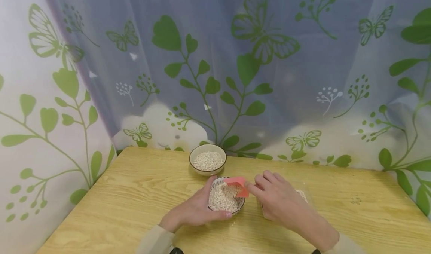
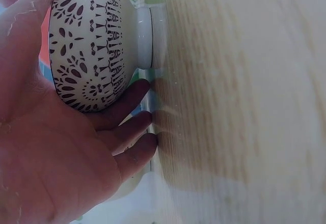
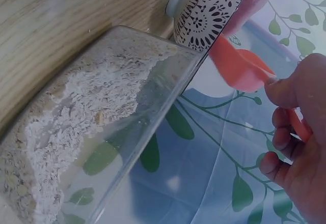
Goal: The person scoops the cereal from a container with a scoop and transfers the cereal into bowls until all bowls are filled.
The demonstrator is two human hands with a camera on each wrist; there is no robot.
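A small patterned bowl (image 2: 86, 46) of pale oat flakes (image 1: 222, 201) stands on the table in front of me. My left hand (image 1: 196, 209) holds it from the left, thumb along the near rim and fingers round the far side. In the left wrist view the fingertips reach down by the bowl's foot. My right hand (image 1: 283, 199) grips the handle of a coral-red plastic scoop (image 3: 242, 71). The scoop's head (image 1: 235, 180) is tilted over the right part of this bowl, its edge close over the flakes.
Under and beside my right hand stands a clear plastic container (image 3: 147, 158) with more flakes inside. A second bowl (image 1: 200, 171), dark-rimmed and also holding flakes, sits farther back. The wooden table (image 1: 134, 194) ends at a leaf-and-butterfly patterned curtain (image 1: 286, 89).
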